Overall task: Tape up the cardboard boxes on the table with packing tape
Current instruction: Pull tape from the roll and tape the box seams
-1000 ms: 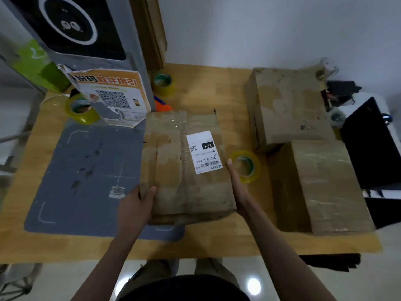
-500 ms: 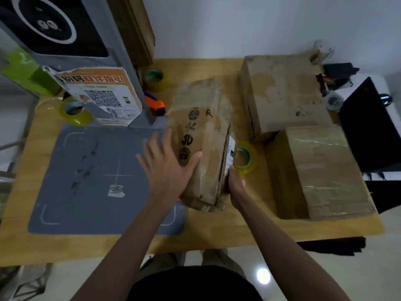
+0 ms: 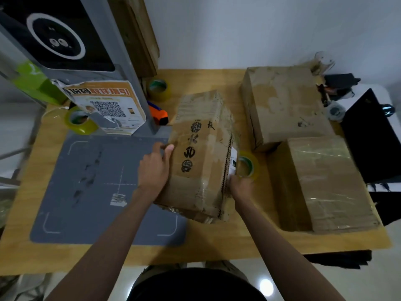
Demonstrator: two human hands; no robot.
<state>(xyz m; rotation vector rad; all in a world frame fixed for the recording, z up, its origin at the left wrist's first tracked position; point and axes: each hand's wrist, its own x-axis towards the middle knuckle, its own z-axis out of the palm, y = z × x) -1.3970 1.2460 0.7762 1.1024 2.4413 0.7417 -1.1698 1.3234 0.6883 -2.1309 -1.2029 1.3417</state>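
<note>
Both hands, left hand (image 3: 154, 168) and right hand (image 3: 240, 186), flank the tilted cardboard box (image 3: 201, 153).

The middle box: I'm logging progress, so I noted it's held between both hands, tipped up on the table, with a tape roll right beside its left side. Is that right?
One thing is off. The head view shows the tape roll beside the right side of the middle box, next to the right hand. The left hand presses the box's other side, and the box is tipped up on the table.

Worn matt cardboard box (image 3: 201, 155); glossy yellowish tape roll (image 3: 248, 167); smooth wood table (image 3: 217, 242); matt grey mat (image 3: 86, 192).
</note>
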